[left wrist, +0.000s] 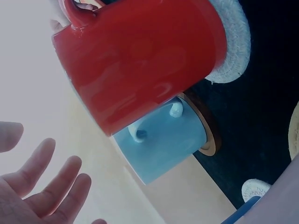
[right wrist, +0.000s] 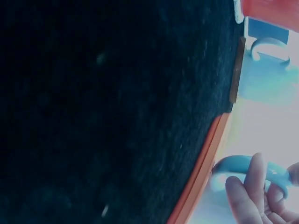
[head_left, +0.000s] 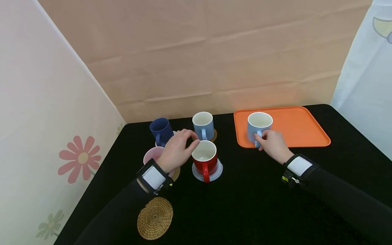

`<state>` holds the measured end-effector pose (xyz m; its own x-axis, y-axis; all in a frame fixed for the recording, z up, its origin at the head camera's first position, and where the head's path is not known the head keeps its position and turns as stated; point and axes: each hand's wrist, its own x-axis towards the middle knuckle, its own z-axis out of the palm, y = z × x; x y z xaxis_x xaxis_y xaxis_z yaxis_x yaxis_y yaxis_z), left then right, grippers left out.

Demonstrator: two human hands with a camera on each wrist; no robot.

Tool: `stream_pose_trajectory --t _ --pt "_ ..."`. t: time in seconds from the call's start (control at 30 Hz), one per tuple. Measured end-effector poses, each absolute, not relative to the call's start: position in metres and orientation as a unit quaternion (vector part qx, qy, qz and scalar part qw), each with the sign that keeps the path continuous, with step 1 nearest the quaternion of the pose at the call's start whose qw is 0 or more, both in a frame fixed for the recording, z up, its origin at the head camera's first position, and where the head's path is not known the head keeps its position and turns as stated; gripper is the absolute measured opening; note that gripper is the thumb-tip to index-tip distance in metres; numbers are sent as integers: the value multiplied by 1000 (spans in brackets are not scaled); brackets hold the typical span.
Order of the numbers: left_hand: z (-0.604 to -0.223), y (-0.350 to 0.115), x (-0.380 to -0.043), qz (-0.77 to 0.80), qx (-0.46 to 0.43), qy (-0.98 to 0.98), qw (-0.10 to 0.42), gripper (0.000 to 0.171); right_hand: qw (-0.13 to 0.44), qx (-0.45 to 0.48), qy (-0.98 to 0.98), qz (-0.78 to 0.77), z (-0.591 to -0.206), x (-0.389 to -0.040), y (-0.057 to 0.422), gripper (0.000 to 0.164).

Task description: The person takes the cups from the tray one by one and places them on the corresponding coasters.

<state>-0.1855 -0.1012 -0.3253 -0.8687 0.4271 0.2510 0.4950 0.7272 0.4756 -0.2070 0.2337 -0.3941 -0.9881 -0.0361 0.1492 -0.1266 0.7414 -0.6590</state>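
My right hand pinches the handle of a light blue mug, upright at the left end of an orange tray. In the right wrist view, fingers wrap the mug's handle. My left hand hovers beside the rim of a red mug, its fingers loosely bent and holding nothing. That red mug sits on a pale round coaster, its handle facing me. Behind it a second light blue mug stands on a wooden coaster. A pink mug is partly hidden by my left hand.
A dark blue mug stands at the back left on a pale coaster. Nearer me lies a woven round coaster with nothing on it. The black table ends at a tan backdrop, with light cloth on both sides.
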Motion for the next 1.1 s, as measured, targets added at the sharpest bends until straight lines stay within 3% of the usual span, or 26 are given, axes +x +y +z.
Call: stream_pose_trajectory --t 0.23,0.43,0.7,0.93,1.1 --pt "-326 -96 -186 -279 -244 -925 82 29 50 56 -929 362 -393 -206 229 34" --pt "-319 -69 -184 -293 -253 -920 59 43 24 50 -931 361 -387 -206 237 45" --pt "-304 -12 -178 -241 -316 -916 59 50 78 53 -934 344 -377 -206 258 47" --pt "-313 37 -173 -342 -304 -889 -25 56 163 30 -937 307 -376 -217 279 43" --pt "-334 70 -168 -514 -209 -828 -86 60 137 -8 -935 327 -373 -225 287 56"
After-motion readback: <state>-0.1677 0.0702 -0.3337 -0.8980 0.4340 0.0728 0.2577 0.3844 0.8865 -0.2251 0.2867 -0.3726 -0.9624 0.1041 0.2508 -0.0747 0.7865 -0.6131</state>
